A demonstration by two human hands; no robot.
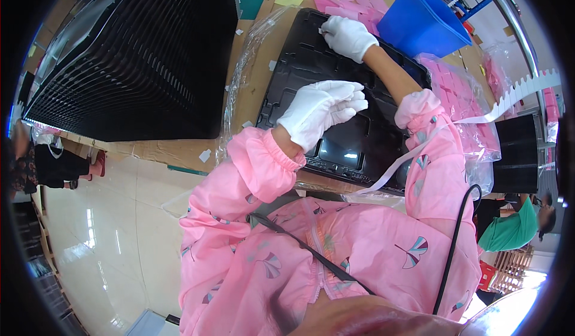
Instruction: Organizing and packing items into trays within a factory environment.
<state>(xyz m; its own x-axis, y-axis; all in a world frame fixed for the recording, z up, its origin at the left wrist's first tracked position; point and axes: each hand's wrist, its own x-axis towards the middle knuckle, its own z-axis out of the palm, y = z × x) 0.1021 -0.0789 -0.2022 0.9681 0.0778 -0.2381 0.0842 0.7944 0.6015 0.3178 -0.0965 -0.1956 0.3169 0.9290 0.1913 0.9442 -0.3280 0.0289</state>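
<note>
Our left hand (320,111), in a white glove, lies with fingers loosely extended on the black moulded tray (299,75), holding nothing. Our right hand (347,36), also gloved, reaches to the tray's far edge, fingertips pinched on a small white slip (326,26). The tray rests on the cardboard-covered table (179,150) before us. Beyond: pink slips (347,0), a blue bin (419,21), a tall stack of black trays (138,54) to the left.

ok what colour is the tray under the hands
Black and glossy; the tray shows best in the head view, with both white-gloved hands on it.
</note>
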